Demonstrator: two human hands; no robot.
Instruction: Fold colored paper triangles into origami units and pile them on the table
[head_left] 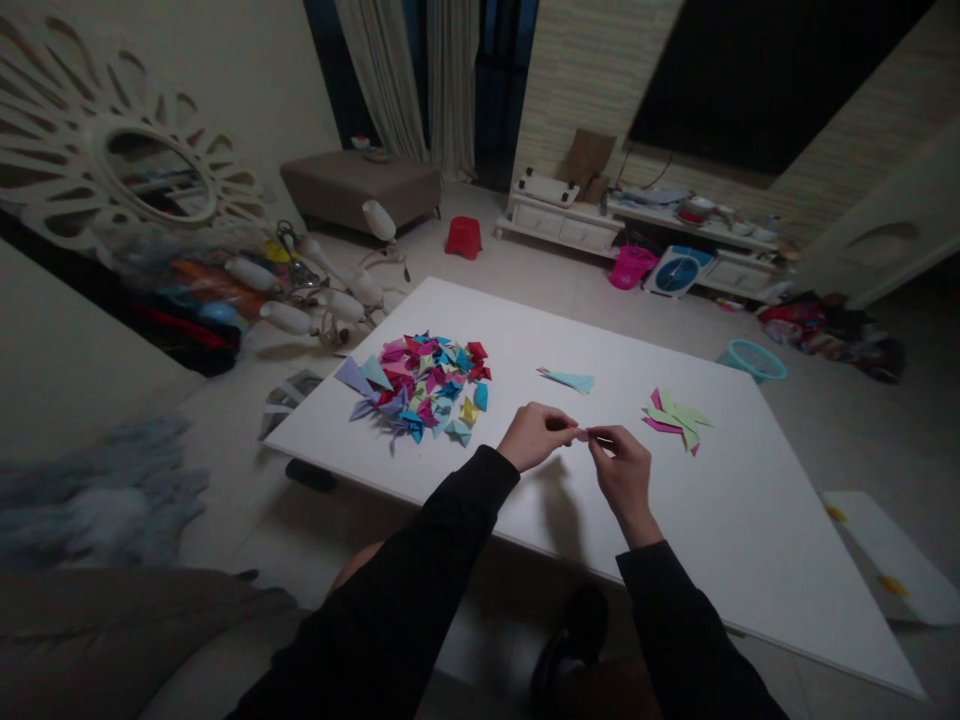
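A small pinkish piece of folded paper is pinched between my two hands above the white table. My left hand grips its left end with closed fingertips. At the other end, the fingers of my right hand are closed on the same paper. Much of the paper is hidden by my fingers. To the left lies a pile of colourful folded paper pieces. Beyond my hands rests a light blue folded paper strip. Green and pink paper strips lie overlapped to the right.
The white table spans the area before me. Past its left edge stands a lamp with several white shades. A teal basket is on the floor beyond the right side. A red stool stands farther back.
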